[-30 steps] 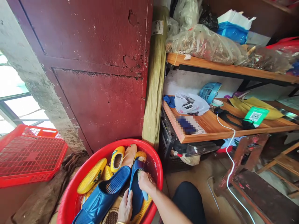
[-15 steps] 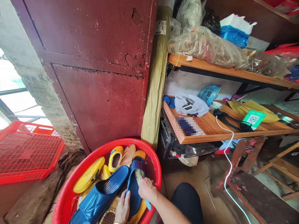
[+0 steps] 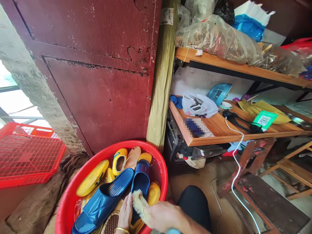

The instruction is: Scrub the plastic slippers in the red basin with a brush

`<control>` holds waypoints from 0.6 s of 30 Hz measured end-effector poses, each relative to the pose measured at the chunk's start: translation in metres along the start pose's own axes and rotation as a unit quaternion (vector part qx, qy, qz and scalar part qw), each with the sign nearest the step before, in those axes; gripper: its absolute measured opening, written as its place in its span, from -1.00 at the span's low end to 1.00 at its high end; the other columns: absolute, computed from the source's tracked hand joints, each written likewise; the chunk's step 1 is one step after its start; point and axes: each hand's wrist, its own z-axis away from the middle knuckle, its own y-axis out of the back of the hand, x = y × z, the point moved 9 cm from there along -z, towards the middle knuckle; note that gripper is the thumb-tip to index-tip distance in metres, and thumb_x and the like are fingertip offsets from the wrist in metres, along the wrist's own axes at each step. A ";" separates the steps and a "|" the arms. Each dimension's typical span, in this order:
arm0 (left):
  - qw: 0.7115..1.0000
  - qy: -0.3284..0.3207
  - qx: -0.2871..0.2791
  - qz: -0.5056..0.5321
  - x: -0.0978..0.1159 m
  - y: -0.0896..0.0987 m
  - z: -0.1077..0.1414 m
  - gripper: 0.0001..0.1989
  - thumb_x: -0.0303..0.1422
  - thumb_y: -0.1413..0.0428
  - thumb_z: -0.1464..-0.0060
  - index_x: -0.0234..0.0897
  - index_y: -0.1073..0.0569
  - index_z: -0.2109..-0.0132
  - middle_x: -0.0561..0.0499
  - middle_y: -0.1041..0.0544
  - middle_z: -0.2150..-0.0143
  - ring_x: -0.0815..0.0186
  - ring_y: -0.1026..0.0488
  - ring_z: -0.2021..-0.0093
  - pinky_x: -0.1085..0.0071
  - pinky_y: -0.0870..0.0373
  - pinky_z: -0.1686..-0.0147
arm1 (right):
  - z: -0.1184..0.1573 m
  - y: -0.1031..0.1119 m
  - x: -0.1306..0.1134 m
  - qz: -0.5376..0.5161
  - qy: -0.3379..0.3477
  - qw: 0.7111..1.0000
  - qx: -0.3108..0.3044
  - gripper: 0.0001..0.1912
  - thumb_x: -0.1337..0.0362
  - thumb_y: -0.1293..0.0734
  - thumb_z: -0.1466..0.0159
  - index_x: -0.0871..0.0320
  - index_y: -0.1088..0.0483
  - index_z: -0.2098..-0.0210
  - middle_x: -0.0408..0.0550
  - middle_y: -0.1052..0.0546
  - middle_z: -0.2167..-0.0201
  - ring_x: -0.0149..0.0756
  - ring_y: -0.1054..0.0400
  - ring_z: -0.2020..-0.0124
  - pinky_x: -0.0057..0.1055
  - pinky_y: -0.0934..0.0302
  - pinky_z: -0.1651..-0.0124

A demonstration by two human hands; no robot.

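In my right hand (image 3: 168, 216) is a scrub brush (image 3: 140, 205) with pale bristles and a light blue handle end. Its bristles lie over the heel part of a blue slipper (image 3: 141, 182), whose strap faces away from me. My left hand (image 3: 125, 211) grips that slipper by its left edge; part of the fingers is hidden. Beside it rests another blue slipper (image 3: 107, 198) with a quilted strap. Yellow shoes (image 3: 92, 177) and a tan shoe (image 3: 133, 157) share the red basin (image 3: 109, 149) with them. A brown patterned sole (image 3: 112, 222) shows near my left wrist.
A red plastic crate (image 3: 31, 156) stands left of the basin, by a dark red door (image 3: 102, 97). On the right, a wooden shelf (image 3: 234, 140) carries a blue fan (image 3: 219, 94) and bags. A white cable (image 3: 237, 165) hangs down past a dark wooden stool (image 3: 270, 201).
My right hand has drawn the brush toward me, from under the slipper's strap to its heel part. My left hand stays at the slipper's edge. The view has shifted slightly.
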 end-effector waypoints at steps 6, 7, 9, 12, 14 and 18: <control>0.999 0.022 0.032 -0.001 0.019 0.003 0.009 -0.36 0.00 0.01 -0.06 -0.40 -0.48 -0.10 -0.31 -0.55 -0.19 -0.06 -0.41 -0.28 0.12 -0.24 -0.34 | -0.005 0.096 0.040 -0.050 -0.019 0.997 0.049 -0.64 0.18 -0.20 -0.37 -0.04 -0.50 -0.08 -0.15 -0.64 0.23 -0.30 -0.49 0.30 -0.48 -0.22 0.27; 1.000 0.015 0.025 -0.005 0.023 0.002 0.011 -0.31 0.05 -0.03 -0.01 -0.42 -0.47 -0.11 -0.32 -0.58 -0.14 -0.10 -0.46 -0.22 0.08 -0.29 -0.30 | -0.013 0.108 0.047 -0.026 -0.036 0.996 0.080 -0.58 0.19 -0.20 -0.38 -0.04 -0.43 -0.18 -0.11 -0.64 0.17 -0.26 -0.51 0.25 -0.44 -0.24 0.20; 1.000 0.003 0.012 -0.015 0.030 -0.001 0.014 -0.25 0.09 -0.07 0.05 -0.45 -0.45 -0.10 -0.34 -0.61 -0.06 -0.13 -0.52 -0.14 0.04 -0.34 -0.23 | -0.034 0.123 0.058 0.031 -0.071 0.989 0.126 -0.46 0.25 -0.22 -0.37 -0.01 -0.29 -0.33 0.03 -0.62 0.04 -0.13 -0.51 0.09 -0.32 -0.26 0.05; 0.999 0.003 0.030 -0.033 0.033 0.003 0.016 -0.27 0.09 -0.04 0.04 -0.41 -0.47 -0.08 -0.32 -0.63 -0.02 -0.12 -0.54 -0.11 0.06 -0.38 -0.18 | -0.072 0.124 0.062 0.076 -0.099 0.983 0.134 -0.44 0.38 -0.18 -0.36 0.07 -0.30 -0.33 0.16 -0.56 -0.08 -0.03 -0.44 -0.09 -0.19 -0.21 -0.12; 0.998 0.005 0.046 -0.043 0.033 0.006 0.017 -0.30 0.09 -0.02 0.04 -0.37 -0.48 -0.06 -0.29 -0.64 0.00 -0.10 -0.55 -0.09 0.07 -0.40 -0.15 | -0.093 0.116 0.059 0.083 -0.098 0.984 0.120 -0.49 0.42 -0.16 -0.37 0.11 -0.39 -0.27 0.18 -0.55 -0.09 -0.03 -0.42 -0.12 -0.19 -0.21 -0.14; 0.998 0.003 0.052 -0.045 0.035 0.007 0.017 -0.34 0.08 0.01 0.02 -0.34 -0.49 -0.04 -0.25 -0.66 0.04 -0.07 -0.59 -0.03 0.09 -0.44 -0.10 | -0.104 0.097 0.061 0.103 -0.111 0.985 0.088 -0.57 0.45 -0.13 -0.39 0.22 -0.51 -0.12 0.24 -0.57 -0.04 0.00 -0.45 -0.08 -0.16 -0.27 -0.10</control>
